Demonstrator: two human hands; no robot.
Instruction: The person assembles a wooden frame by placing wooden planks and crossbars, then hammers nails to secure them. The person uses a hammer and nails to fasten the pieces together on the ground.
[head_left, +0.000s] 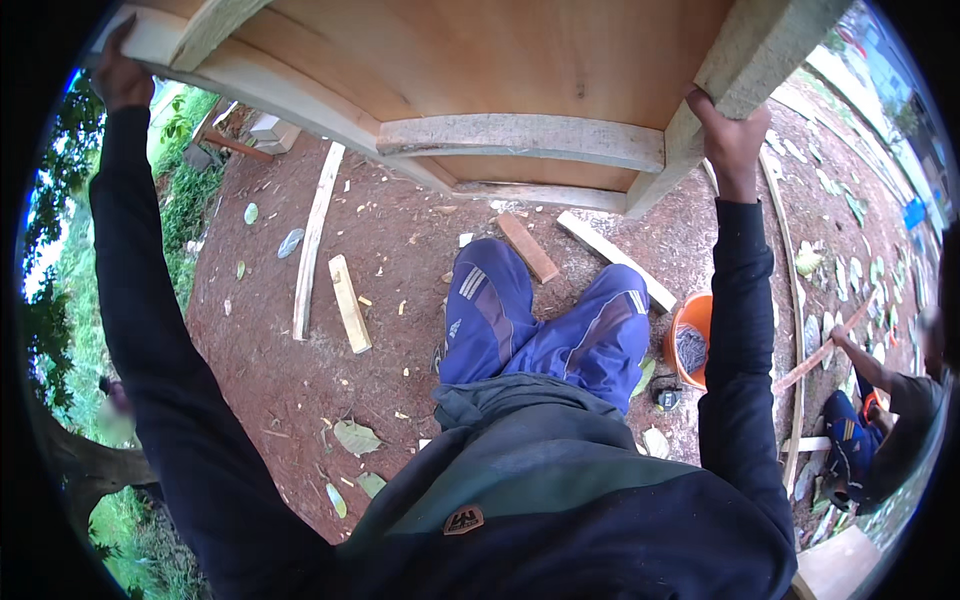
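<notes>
A large wooden frame (pixel 520 138) backed with a brown plywood sheet (pixel 500 60) stands tilted before me across the top of the view. My left hand (pixel 124 78) is closed on its far left timber, though part of the fingers is hidden. On the other side, my right hand (pixel 733 138) grips the thick right-hand timber (pixel 768 55), thumb against its inner face. Both arms are stretched out wide. Below the frame are my bent knees in blue trousers (pixel 490 310).
An orange bucket (pixel 676 350) of nails and a black tape measure (pixel 665 392) sit right of my knees. Offcuts (pixel 349 303), a brown block (pixel 527 247) and a long batten (pixel 318 240) lie on the dirt. At right, another person (pixel 900 430) holds a wooden strip (pixel 825 350).
</notes>
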